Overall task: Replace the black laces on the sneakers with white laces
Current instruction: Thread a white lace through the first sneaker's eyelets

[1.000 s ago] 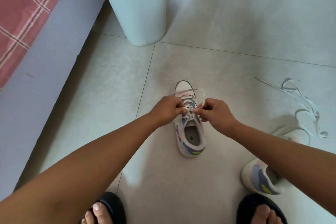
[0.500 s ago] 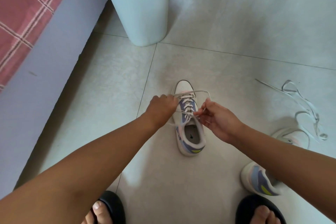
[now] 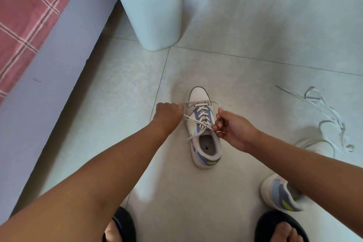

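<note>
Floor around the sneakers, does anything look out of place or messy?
Yes. A loose lace lies tangled on the tiles at the right, threaded into nothing. The second sneaker sits apart, half hidden by the right arm. The middle sneaker looks fine.

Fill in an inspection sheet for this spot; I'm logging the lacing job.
Surface: pale tile floor.
Job's things: sneaker upright, white lace threaded; second sneaker at right, partly hidden by the arm.
Clutter: loose lace lying on the floor at right.
Grips: left hand and right hand each hold a lace end, pulled apart.
Cables: nothing seen.
Surroundings: bin with blue liner, bed with pink check cover, black sandals.
</note>
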Tool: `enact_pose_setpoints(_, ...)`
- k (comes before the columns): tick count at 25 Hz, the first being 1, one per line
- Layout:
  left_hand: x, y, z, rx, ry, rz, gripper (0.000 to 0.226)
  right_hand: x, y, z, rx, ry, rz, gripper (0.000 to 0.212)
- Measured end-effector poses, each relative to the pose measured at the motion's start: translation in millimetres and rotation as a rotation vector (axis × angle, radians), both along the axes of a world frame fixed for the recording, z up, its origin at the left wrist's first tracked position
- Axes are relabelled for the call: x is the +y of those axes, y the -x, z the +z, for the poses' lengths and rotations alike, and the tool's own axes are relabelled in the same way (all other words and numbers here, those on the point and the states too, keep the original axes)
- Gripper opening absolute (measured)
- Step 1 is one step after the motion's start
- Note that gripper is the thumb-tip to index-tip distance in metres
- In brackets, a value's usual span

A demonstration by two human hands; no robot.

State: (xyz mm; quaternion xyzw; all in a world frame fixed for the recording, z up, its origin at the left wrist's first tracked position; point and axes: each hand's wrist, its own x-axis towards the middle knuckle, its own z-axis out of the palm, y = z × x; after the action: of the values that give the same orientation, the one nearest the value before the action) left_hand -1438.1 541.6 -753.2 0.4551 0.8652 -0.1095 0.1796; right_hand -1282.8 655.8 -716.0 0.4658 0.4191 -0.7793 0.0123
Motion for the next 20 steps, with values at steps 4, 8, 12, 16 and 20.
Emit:
enact_pose_setpoints(4,11,12,5,-0.198,0.042,0.276,0.017,2,3,2,-0.035,-0.044,0.052,0.035)
enact_pose_setpoints(8,-2,16,2,0.050,0.097,0.036,0.025,4,5,2,-0.050,-0.020,0.072,0.035)
enact_pose_setpoints(12,-2,14,6,-0.031,0.171,0.028,0.030,2,9,4,-0.062,-0.056,0.094,0.033)
enact_pose_setpoints(16,17,9,39,-0.271,-0.306,0.238,0.026,-7,18,6,-0.193,-0.569,0.452,0.023)
enact_pose_setpoints(20,39,-1,82,-0.687,-0.755,0.211,0.016,-14,27,6,-0.229,-0.815,0.750,0.028)
